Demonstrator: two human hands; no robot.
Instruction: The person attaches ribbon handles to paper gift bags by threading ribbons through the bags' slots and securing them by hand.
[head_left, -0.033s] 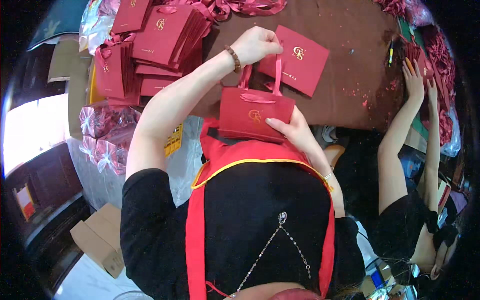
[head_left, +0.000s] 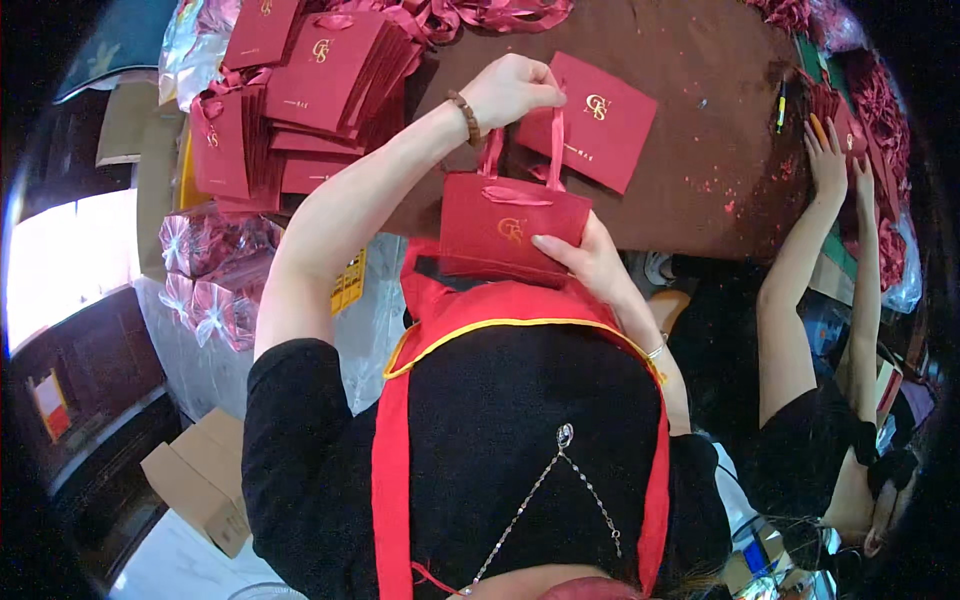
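A small red paper gift bag [head_left: 475, 230] with a gold emblem is upright in front of my red apron [head_left: 470, 310]. My left hand [head_left: 515, 92], with a beaded bracelet at the wrist, is closed in a pinch on the bag's pink ribbon handle [head_left: 557, 150] and holds it pulled up. My right hand [head_left: 590, 260] grips the bag's lower right side, its thumb on the front face and its other fingers hidden behind. Just beyond, another red bag [head_left: 610, 130] lies flat on the brown table [head_left: 715, 150], partly behind the handle.
Stacks of red bags [head_left: 325, 75] cover the table's left end, with loose ribbons [head_left: 500, 15] at the far edge. Clear-wrapped packages [head_left: 225, 290] sit lower left, above a cardboard box [head_left: 205, 480]. At right, a co-worker's hands [head_left: 828, 165] touch red bags near a yellow pen [head_left: 781, 108].
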